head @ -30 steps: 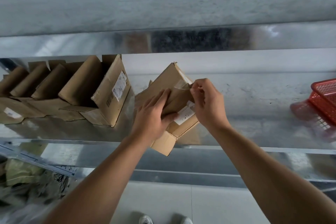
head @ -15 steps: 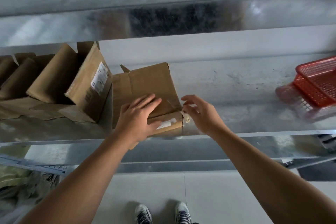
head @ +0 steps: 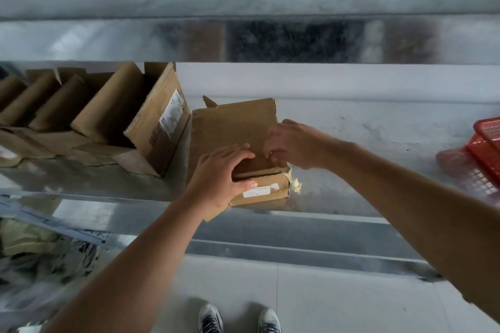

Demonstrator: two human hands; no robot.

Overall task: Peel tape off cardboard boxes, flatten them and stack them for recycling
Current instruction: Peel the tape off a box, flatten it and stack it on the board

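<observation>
A small brown cardboard box [head: 235, 124] lies on the metal shelf [head: 351, 143], its near side bearing a white label [head: 260, 191]. Loose clear tape [head: 295, 184] hangs off its right front corner. My left hand [head: 219, 178] grips the box's near edge, fingers curled over the top and thumb on the front face. My right hand [head: 290, 143] is on the top of the box at its right side, fingers curled down at the flap seam; whether they pinch tape I cannot tell.
A row of opened cardboard boxes [head: 113, 116] stands to the left on the shelf, the nearest touching the small box. A red plastic basket [head: 487, 149] sits at the right edge. Crumpled packing material [head: 35, 259] lies low left. My shoes [head: 238, 319] are on the floor.
The box was tipped up in both hands, then laid flat on the shelf. My right hand moved from the right front corner onto the top of the box; my left hand's fingers curled over the near edge.
</observation>
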